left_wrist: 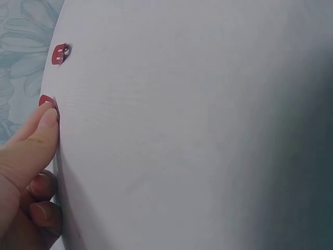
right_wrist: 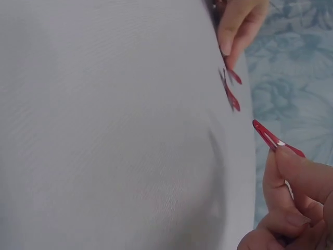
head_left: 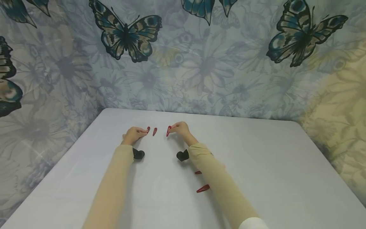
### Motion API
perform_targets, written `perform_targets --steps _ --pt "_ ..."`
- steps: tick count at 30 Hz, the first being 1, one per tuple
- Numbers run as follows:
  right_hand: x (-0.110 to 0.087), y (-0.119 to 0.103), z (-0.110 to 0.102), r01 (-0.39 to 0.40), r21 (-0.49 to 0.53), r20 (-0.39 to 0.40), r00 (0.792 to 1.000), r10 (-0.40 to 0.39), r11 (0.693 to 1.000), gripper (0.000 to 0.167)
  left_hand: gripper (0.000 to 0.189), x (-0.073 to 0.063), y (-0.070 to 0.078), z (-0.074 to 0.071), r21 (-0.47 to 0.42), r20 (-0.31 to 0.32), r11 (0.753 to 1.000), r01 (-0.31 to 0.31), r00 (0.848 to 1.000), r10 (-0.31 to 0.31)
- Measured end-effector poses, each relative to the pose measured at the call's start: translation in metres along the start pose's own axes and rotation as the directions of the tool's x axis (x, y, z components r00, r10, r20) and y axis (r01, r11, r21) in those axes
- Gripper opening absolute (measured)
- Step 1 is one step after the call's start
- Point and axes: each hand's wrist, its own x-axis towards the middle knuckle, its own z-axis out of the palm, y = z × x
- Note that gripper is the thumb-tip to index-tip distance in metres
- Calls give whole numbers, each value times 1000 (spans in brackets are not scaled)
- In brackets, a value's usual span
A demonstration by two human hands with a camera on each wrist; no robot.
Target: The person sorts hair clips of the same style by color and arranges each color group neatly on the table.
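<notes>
At the far part of the white table, my left hand (head_left: 134, 135) pinches a red snap hair clip (head_left: 148, 129) between thumb and forefinger, close against the tabletop. Just right of it a second red hair clip (head_left: 155, 131) lies by itself, its narrow end toward me. My right hand (head_left: 180, 128) pinches another red hair clip (head_left: 168, 131) by its wider end, narrow end pointing down. In the right wrist view this held clip (right_wrist: 270, 136) shows raised between thumb and forefinger, with the lying clip (right_wrist: 232, 99) beyond it.
Two more red clips, a nearer one (head_left: 203, 188) and a partly covered one (head_left: 198, 172), lie beside my right forearm (head_left: 220, 181). The white table (head_left: 266, 165) ends at a fabric backdrop (head_left: 206, 63) with butterflies and flowers. Dark heart-shaped pieces (head_left: 183, 155) show at both wrists.
</notes>
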Motion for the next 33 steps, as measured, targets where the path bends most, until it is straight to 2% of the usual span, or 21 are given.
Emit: perform_targets --steps 2,3,5,6,11,14,17,19,21,25,33 --pt "27 21 8 27 17 17 999 -28 999 16 31 1 1 0 7 2 1000 7 1000 -7" --pt "40 29 13 17 20 15 1000 -17 1000 16 31 2 1 0 10 1 1000 10 1000 -10" --pt "50 35 20 28 28 11 1000 -28 999 20 30 2 1 1 8 0 1000 19 1000 -19" --pt "52 34 23 4 27 12 1000 -5 1000 20 30 2 1 1 4 -1 1000 22 1000 -22" --pt "70 55 44 43 25 -66 997 -41 999 11 29 0 2 3 0 4 1000 16 1000 -16" --pt "55 37 43 3 1 -77 997 -3 1000 9 29 0 1 4 6 7 1000 12 1000 -12" --pt "18 -3 34 -31 -41 -61 998 29 999 6 29 2 -1 3 13 3 1000 16 1000 -16" --pt "-7 -30 30 -81 -98 -61 995 76 992 12 30 3 -2 2 19 0 1000 15 1000 -15" --pt "-22 -44 30 -97 -148 -79 993 86 984 14 30 4 -3 1 16 -1 1000 15 1000 -15" --pt "-34 -53 34 -104 -243 -120 990 76 965 16 31 4 -2 1 7 -12 1000 18 1000 -18" --pt "-37 -52 37 -99 -291 -133 989 62 952 14 31 1 -1 2 -7 -22 1000 23 999 -24"
